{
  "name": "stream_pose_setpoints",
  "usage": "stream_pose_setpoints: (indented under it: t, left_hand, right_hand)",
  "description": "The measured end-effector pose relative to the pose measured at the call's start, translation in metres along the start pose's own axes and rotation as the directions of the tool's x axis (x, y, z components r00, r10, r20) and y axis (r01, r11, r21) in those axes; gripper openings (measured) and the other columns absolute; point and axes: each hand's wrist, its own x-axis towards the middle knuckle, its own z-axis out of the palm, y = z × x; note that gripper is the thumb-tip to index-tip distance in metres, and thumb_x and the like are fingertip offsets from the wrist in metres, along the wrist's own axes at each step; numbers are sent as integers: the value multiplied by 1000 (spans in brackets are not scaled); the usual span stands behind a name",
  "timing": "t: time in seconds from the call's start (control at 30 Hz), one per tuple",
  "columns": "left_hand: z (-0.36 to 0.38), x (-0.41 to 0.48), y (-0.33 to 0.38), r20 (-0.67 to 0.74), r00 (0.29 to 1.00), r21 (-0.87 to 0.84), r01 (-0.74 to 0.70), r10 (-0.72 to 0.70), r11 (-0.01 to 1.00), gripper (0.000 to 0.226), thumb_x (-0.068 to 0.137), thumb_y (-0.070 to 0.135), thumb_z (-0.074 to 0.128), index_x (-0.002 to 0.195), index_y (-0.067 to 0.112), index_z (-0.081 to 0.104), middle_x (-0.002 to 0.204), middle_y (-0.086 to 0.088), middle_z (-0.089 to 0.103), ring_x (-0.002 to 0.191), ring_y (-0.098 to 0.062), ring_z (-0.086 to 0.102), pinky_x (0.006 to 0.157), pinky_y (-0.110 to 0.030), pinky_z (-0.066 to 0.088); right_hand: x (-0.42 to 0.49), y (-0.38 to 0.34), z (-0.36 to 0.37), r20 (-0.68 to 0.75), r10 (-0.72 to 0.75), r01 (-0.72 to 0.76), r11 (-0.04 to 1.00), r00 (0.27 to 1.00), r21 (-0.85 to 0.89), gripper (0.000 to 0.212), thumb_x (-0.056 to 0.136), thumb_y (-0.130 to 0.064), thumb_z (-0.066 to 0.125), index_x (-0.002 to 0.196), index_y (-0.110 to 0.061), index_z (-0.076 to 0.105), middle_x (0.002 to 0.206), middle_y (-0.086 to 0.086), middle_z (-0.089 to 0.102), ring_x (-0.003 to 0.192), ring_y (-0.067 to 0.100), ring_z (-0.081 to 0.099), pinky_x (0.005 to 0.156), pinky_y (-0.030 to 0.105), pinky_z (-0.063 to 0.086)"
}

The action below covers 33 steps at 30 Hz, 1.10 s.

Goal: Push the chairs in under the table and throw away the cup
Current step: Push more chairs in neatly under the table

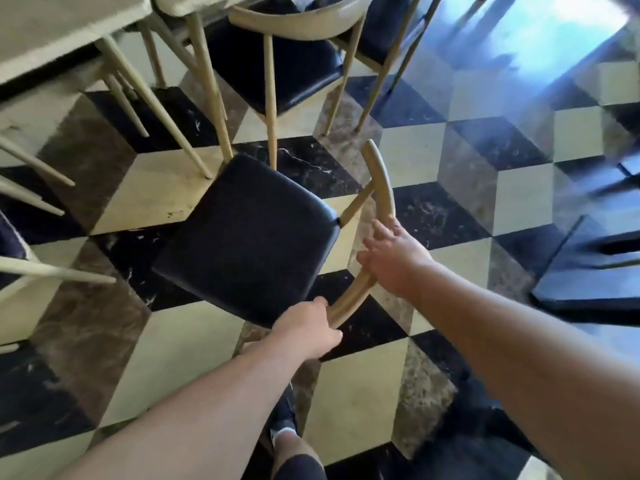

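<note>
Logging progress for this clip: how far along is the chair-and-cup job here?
Done: one black-cushioned wooden chair already sits against the pale table. In hand: both the left hand and right hand grip the curved wooden backrest of another black-seated chair, which stands out on the checkered floor. Left: pushing it in, and the cup, which isn't in view.

Both my forearms are bare, with no sleeves, watch or rings showing on the left hand [308,332] or the right hand [394,259]. Low in the frame I see dark shorts [299,467] at a knee and a dark shoe [284,415] with a white sock.
</note>
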Motion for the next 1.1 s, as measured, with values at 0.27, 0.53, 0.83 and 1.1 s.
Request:
stream_pose_setpoints:
  t: [0.27, 0.53, 0.83, 1.1]
  left_hand:
    - [-25, -26, -73, -139, 990, 89, 18, -5, 996, 23, 99, 35, 62, 118, 23, 55, 109, -2, 70, 101, -32, 70, 87, -45, 60]
    - [-93, -52, -199, -214, 973, 125, 108, -80, 986, 26, 92, 35, 62, 117, 35, 56, 96, 5, 62, 95, -30, 66, 72, -38, 45]
    - [-179, -51, -327, -434, 900, 272, 102, 27, 957, 27, 92, 47, 68, 107, 27, 58, 89, 7, 65, 82, -25, 67, 66, -37, 41]
    - [-238, -32, -383, -456, 888, 295, 92, 55, 951, 27, 92, 49, 68, 104, 27, 60, 81, 9, 60, 72, -20, 56, 73, -37, 40]
  right_hand:
    - [40, -50, -36, -135, -97, 95, 995, 986, -17, 38, 102, -41, 67, 137, -29, 63, 135, 1, 66, 136, 37, 54, 124, 73, 17]
    - [98, -123, -143, -204, -230, 236, 972, 952, 6, 34, 102, -27, 65, 136, -27, 63, 139, 0, 64, 140, 30, 50, 126, 62, 22]
    - [175, -174, -248, -214, -196, 200, 980, 957, -3, 40, 97, -18, 64, 135, -29, 63, 139, -1, 66, 133, 25, 57, 117, 53, 39]
    - [235, -182, -304, -193, -224, 234, 972, 955, 31, 32, 98, -23, 62, 129, -31, 66, 131, -6, 69, 125, 22, 63, 114, 53, 45]
